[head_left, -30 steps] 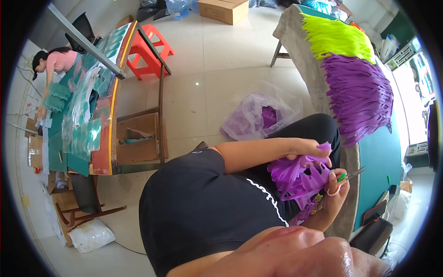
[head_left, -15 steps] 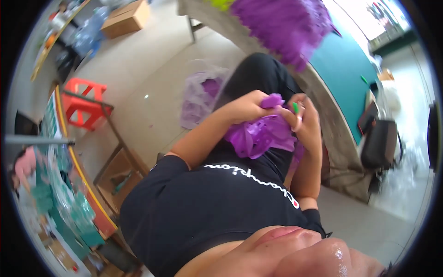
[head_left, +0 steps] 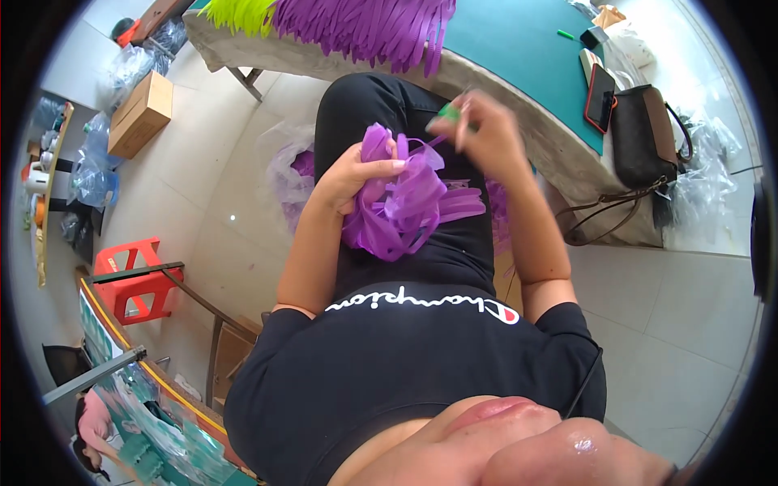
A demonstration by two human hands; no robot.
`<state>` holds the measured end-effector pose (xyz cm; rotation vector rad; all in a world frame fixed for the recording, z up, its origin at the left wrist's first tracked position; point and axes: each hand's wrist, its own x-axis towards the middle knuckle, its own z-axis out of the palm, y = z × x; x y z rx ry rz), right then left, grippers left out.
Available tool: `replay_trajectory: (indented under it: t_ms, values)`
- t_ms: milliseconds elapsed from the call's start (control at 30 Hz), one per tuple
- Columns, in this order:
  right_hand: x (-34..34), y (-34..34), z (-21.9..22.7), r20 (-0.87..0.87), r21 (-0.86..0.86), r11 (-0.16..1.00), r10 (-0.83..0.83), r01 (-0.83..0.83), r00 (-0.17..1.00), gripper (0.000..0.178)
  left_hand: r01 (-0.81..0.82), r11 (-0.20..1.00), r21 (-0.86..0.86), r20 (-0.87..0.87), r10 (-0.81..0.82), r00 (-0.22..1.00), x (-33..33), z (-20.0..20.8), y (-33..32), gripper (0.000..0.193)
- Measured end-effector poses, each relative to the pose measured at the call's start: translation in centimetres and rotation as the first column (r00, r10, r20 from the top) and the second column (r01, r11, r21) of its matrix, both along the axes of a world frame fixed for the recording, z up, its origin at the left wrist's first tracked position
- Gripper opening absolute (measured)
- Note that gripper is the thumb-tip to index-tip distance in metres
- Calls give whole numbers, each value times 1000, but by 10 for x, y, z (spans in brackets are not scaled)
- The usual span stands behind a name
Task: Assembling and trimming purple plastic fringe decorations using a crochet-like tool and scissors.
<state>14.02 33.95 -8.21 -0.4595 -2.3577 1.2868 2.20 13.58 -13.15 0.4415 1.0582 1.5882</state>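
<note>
The left hand (head_left: 356,174) was clamped on a purple ribbon bunch (head_left: 409,206). Just beside it, the blurred right hand (head_left: 478,121) pinched a small green piece (head_left: 447,113); bundling appeared underway.

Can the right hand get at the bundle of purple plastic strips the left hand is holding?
Probably yes: the right hand sits just beside the bundle of purple plastic strips gripped by the left hand, nothing between them.

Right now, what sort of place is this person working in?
Probably a small craft or assembly workshop. Bundles of purple strips hang off a green-topped table, the left hand holds more purple strips, and a cardboard box sits on the tiled floor.
</note>
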Motion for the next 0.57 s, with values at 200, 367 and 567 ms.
replay_trajectory:
  t_ms: [200, 367, 567]
  values:
    - [-12, 174, 20, -23, 852, 419, -567, 313, 823, 40, -38, 993, -112, -230, 11, 973, -3, -6, 8, 37]
    - [-7, 287, -16, 82, 890, 417, -547, 186, 833, 52, 64, 962, -264, -551, -205, 809, -5, -26, 7, 17]
    - [-23, 294, -18, 671, 343, 897, -441, 278, 596, 61, -95, 977, -190, -584, -35, 811, -3, -18, -1, 25]
